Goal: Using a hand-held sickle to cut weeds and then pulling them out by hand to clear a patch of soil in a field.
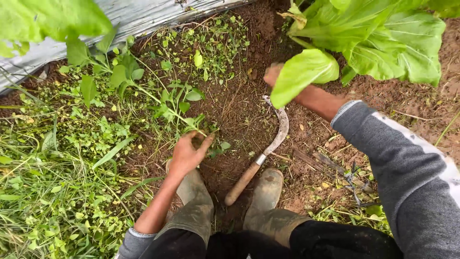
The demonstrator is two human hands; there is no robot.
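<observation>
Left hand (188, 152) closed around the base of a leafy weed (167, 103), fingers pinched on its stem at soil level; right hand (274, 75) reaching toward the large-leaved vegetable plant (378, 45), mostly hidden behind a drooping leaf (302, 72), grip impossible to judge. Sickle (261, 156) lying loose on the bare soil (239, 110) between both hands, curved blade pointing away, wooden handle near the muddy boots (266, 192). Dense grass and small weeds (52, 192) to the left; grey plastic sheet (139, 14) along the upper edge.
</observation>
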